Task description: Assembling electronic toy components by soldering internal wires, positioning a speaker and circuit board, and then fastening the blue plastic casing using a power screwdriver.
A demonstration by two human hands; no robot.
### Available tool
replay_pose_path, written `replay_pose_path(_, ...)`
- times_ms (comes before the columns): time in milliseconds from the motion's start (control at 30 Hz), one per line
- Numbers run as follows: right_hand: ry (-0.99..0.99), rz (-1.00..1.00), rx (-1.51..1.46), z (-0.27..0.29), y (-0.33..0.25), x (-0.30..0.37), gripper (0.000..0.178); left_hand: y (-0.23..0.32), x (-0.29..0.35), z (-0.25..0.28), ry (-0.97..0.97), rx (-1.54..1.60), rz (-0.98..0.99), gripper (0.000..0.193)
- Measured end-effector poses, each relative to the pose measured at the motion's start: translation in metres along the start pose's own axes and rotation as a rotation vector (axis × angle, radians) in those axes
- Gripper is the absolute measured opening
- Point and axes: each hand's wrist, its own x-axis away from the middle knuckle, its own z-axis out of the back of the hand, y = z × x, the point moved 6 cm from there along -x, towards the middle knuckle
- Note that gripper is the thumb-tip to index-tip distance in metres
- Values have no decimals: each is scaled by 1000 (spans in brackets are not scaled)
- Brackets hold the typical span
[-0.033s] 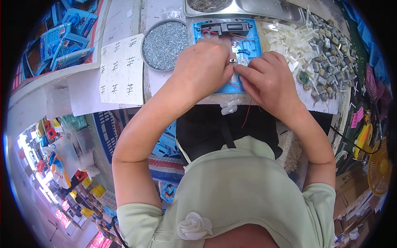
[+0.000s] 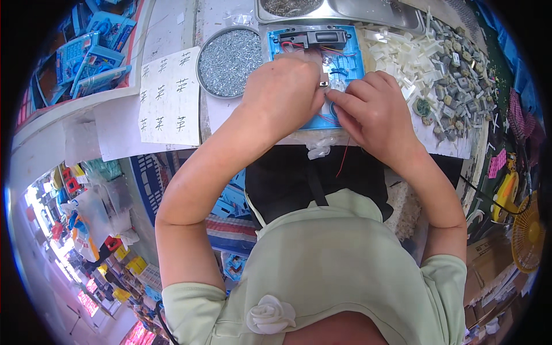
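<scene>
A blue plastic casing (image 2: 353, 53) lies under both hands, with thin red and other coloured wires inside it. Across its far end sits a black plastic part (image 2: 313, 39). My left hand (image 2: 283, 92) is closed over the casing's left side, its fingers bunched. Between the hands shows a small part with a shiny metal end (image 2: 324, 84). My right hand (image 2: 374, 109) is closed too, thumb and forefinger pinched close to that part. What either hand grips is hidden by the fingers. A loose red wire (image 2: 344, 158) hangs below the right hand over the table's near edge.
A round tin of small screws (image 2: 229, 62) stands left of the casing, beside a handwritten sheet (image 2: 169, 100). To the right are piles of white plastic pieces (image 2: 397, 54) and small grey motor-like parts (image 2: 460, 86). A metal tray (image 2: 374, 14) stands behind; blue casings (image 2: 95, 54) fill a far-left bin.
</scene>
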Motion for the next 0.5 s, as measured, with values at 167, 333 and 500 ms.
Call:
replay_pose_path(167,3,-8,-9,-1,1,2,29,20,2,-1,61,-235,-107,4)
replay_pose_path(333,33,2,-29,0,1,4,30,19,5,-5,34,-245,-81,14)
replay_pose_path(500,63,2,-61,1,2,4,29,21,7,0,54,-202,-142,15)
